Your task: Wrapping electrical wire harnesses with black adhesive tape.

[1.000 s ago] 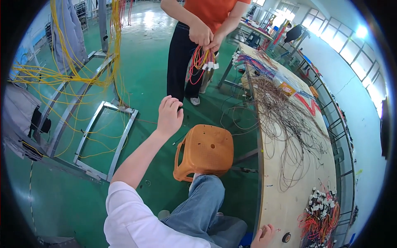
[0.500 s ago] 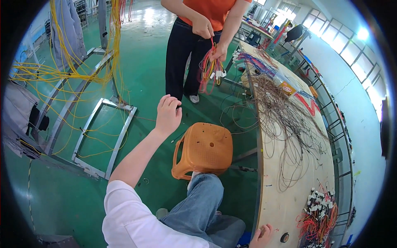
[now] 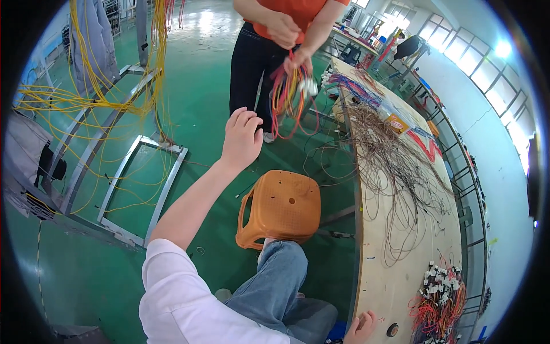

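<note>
while my left fingers (image 3: 244,119) curl empty, right fingers (image 3: 366,320) half-bent at worktop (image 3: 375,281): one wire bundle (image 3: 285,97), likely light, limp; hold at neck.

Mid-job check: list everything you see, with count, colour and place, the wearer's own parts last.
Co-worker: one, orange top, dark trousers, ahead
Cable bundle: one, mostly red and yellow, in the co-worker's hands
Stool: one, orange, on the green floor
Table: one, pale wood, right
Brown cables: many, brown, mid-table
Package: one, yellow, beside them
Connector pile: one, red and white, near table end
Round object: one, black, near table end
Yellow cables: many, yellow, hanging left
Metal framework: count unclear, silver, left
Grey cloth: one hanging, grey, upper left
Windows: several, bright, upper right
Left hand: one, raised, nothing visibly held
Right hand: one, at table's edge
Legs: two, blue jeans, bottom
</note>
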`<state>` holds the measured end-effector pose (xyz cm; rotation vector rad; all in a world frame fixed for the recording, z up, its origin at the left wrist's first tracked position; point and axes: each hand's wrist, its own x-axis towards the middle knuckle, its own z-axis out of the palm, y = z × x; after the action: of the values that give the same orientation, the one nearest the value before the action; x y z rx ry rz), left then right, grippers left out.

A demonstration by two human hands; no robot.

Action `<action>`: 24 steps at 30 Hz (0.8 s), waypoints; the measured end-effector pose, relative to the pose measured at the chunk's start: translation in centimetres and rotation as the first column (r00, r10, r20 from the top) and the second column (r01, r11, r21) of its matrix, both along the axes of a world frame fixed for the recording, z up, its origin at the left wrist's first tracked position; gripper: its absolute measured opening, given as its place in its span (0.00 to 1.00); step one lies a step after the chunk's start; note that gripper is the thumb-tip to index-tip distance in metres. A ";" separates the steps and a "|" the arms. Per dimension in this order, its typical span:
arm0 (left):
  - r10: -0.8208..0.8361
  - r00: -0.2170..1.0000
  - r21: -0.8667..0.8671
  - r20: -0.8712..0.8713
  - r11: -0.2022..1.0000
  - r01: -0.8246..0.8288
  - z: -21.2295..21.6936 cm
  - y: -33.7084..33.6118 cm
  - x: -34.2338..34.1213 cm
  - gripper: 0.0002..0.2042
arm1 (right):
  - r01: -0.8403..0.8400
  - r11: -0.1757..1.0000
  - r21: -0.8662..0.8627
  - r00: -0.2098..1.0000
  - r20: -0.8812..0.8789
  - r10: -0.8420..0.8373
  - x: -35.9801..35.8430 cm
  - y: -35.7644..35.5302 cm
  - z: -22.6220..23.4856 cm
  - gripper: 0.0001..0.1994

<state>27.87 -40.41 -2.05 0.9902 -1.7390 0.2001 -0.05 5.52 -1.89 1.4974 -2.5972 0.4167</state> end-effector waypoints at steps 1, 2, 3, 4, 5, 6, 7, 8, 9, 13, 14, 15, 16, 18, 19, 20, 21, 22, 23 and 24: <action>-0.006 1.000 -0.004 0.001 1.000 0.006 0.1 0.0 -0.1 0.11 | 0.004 1.000 -0.001 1.000 0.001 -0.004 0.0 -0.1 0.0 0.11; -0.010 1.000 -0.005 0.003 1.000 0.010 -0.1 -0.1 -0.1 0.11 | 0.016 1.000 0.007 1.000 0.014 -0.016 0.0 -0.1 0.0 0.11; -0.011 1.000 -0.003 -0.009 1.000 0.011 -0.2 0.0 -0.1 0.11 | 0.027 1.000 0.015 0.999 0.027 -0.027 0.0 -0.1 0.0 0.11; -0.012 1.000 -0.001 -0.020 1.000 0.012 -0.3 0.0 0.0 0.11 | 0.029 0.999 0.014 0.999 0.031 -0.030 -0.1 0.0 -0.1 0.11; -0.014 1.000 -0.002 -0.016 1.000 0.014 -0.3 0.0 0.2 0.11 | 0.017 1.000 0.001 1.000 0.020 -0.017 -0.2 0.1 -0.3 0.11; -0.006 1.000 -0.042 -0.017 0.999 0.005 -0.1 0.2 0.4 0.11 | 0.005 1.000 -0.009 1.000 0.008 -0.005 -0.4 0.2 -0.4 0.11; 0.003 1.000 -0.081 -0.018 0.997 -0.004 0.3 0.4 0.4 0.12 | 0.007 1.000 -0.007 1.000 0.011 -0.007 -0.4 0.2 -0.4 0.11; 0.009 1.000 -0.102 -0.013 0.995 -0.010 0.7 0.6 0.4 0.12 | 0.003 1.000 -0.015 1.000 0.014 -0.003 -0.4 0.2 -0.4 0.12; 0.008 1.000 -0.100 -0.009 0.995 -0.009 1.3 0.8 0.4 0.12 | -0.002 1.000 -0.022 1.000 0.018 0.003 -0.4 0.2 -0.4 0.12; 0.031 0.996 -0.210 0.084 0.978 -0.013 3.6 1.1 -0.6 0.13 | 0.011 0.999 -0.044 1.000 0.013 -0.010 -0.2 0.0 -0.5 0.12; 0.032 0.993 -0.241 0.117 0.971 -0.003 4.2 1.0 -0.8 0.14 | 0.017 1.000 -0.024 1.000 0.007 -0.016 -0.1 -0.1 -0.2 0.11; 0.079 0.981 -0.288 0.176 0.957 -0.026 4.3 0.4 -0.7 0.16 | 0.018 1.000 -0.002 1.000 0.003 -0.018 -0.1 0.0 0.0 0.11; 0.081 0.980 -0.288 0.180 0.957 -0.026 4.5 -0.2 -0.5 0.16 | 0.016 1.000 -0.001 1.000 0.007 -0.016 -0.2 0.1 -0.1 0.11; 0.258 0.913 -0.363 0.315 0.922 -0.135 4.8 -1.1 -0.2 0.17 | -0.013 1.000 0.012 1.000 -0.015 0.013 -0.5 0.1 -0.4 0.11; 0.256 0.902 -0.354 0.347 0.927 -0.126 4.9 -1.2 -0.3 0.17 | -0.012 1.000 0.012 1.000 -0.012 0.012 -0.5 0.1 -0.5 0.11; 0.341 0.843 -0.449 0.416 0.883 -0.135 4.7 -1.5 -0.5 0.18 | -0.014 1.000 -0.004 1.000 -0.010 0.014 -0.5 0.1 -0.6 0.11; 0.426 0.770 -0.538 0.474 0.833 -0.130 4.8 -1.4 -0.7 0.18 | -0.017 1.000 -0.017 1.000 -0.005 0.017 -0.3 0.2 -0.7 0.11; 0.393 0.756 -0.509 0.524 0.856 -0.092 5.0 -1.3 -0.7 0.18 | -0.018 1.000 -0.014 1.000 0.004 0.018 -0.1 0.3 -0.6 0.11; 0.367 0.741 -0.486 0.563 0.872 -0.062 5.2 -1.2 -0.7 0.18 | 0.001 1.000 -0.002 1.000 0.009 0.000 0.1 0.3 -0.4 0.12; 0.337 0.724 -0.462 0.601 0.887 -0.029 5.8 -0.9 -0.9 0.19 | 0.022 1.000 0.011 1.000 0.017 -0.022 0.4 0.3 -0.2 0.12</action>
<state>26.93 -41.29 3.78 0.8053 -2.0940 1.1551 0.31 5.79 -2.10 1.4738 -2.6300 0.4159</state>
